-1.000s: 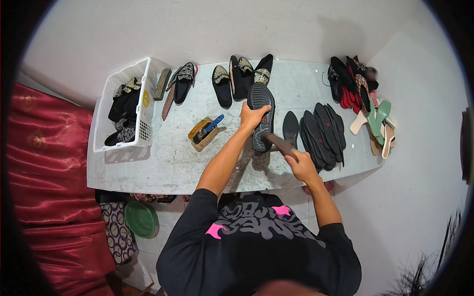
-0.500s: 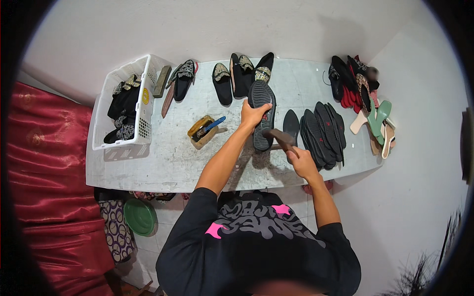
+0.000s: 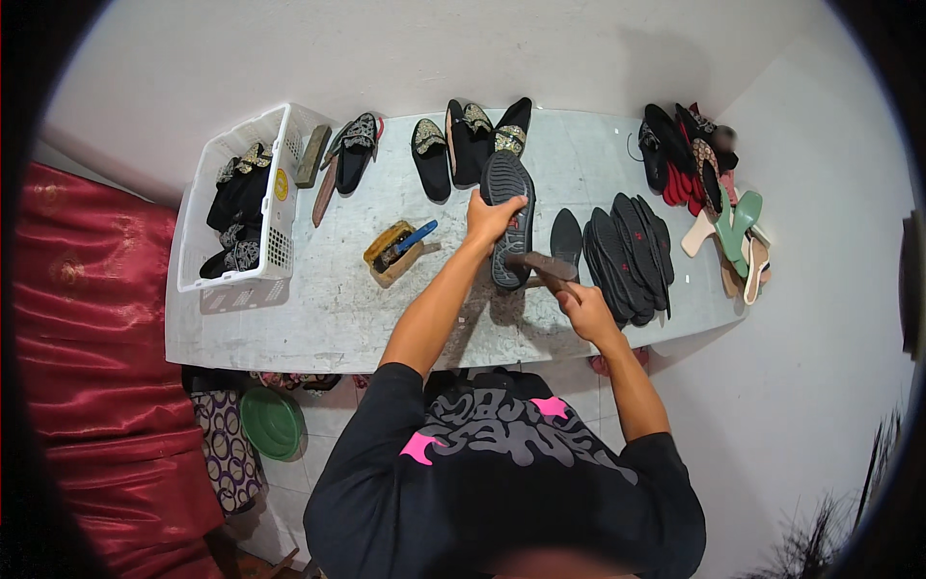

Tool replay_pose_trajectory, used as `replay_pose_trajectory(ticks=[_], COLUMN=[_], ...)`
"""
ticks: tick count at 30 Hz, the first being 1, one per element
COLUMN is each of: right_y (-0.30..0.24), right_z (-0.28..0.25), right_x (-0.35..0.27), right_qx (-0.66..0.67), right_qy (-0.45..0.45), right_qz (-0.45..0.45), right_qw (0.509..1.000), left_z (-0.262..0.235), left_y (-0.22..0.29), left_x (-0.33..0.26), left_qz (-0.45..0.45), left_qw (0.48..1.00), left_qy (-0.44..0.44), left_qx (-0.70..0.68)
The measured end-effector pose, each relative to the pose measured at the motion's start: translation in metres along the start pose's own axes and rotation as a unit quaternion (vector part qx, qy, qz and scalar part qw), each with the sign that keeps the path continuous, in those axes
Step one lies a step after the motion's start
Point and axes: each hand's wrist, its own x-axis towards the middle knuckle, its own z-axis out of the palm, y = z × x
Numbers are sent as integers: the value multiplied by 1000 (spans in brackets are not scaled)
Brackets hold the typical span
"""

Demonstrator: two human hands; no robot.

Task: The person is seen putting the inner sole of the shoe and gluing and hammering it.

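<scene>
A black shoe [image 3: 507,183] lies sole-up on the grey table [image 3: 318,318], toe pointing away from me. My left hand [image 3: 490,218] presses down on its middle and grips it. My right hand [image 3: 583,301] holds a hammer [image 3: 542,264] by its wooden handle, the head resting on the heel end of the sole. A row of several loose black soles [image 3: 629,253] lies just right of the shoe.
A white basket [image 3: 280,222] with black decorated shoes stands at the table's left. A glue tin with a blue-handled brush [image 3: 395,251] sits left of my arm. Finished black shoes [image 3: 453,145] line the far edge; a pile of coloured sandals [image 3: 719,188] lies far right. Red cloth [image 3: 87,367] hangs left.
The hammer head has come down from above the heel onto the sole. My left hand stays on the shoe.
</scene>
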Motion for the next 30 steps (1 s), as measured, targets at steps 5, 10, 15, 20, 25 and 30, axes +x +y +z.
replay_pose_trajectory(ticks=[5, 10, 15, 20, 25, 30], right_y=[-25, -16, 10, -18, 2, -12], right_z=[-16, 2, 1, -16, -6, -16], right_x=[13, -5, 5, 2, -4, -2], right_qx=[-55, 388, -8, 198, 364, -110], right_qy=[-27, -90, -30, -36, -35, -24], right_qz=[-14, -66, 72, 12, -31, 27], right_qw=[998, 915, 997, 980, 930, 993], left_z=[-8, -1, -4, -2, 0, -3], left_y=[-4, 9, -3, 0, 6, 16], left_x=[2, -9, 4, -4, -6, -17], left_qz=[26, 12, 1, 19, 17, -17], left_qw=[1000, 1000, 1000, 999, 999, 998], left_qy=[16, 10, 3, 22, 14, -31], left_qx=[1, 13, -6, -25, -30, -42])
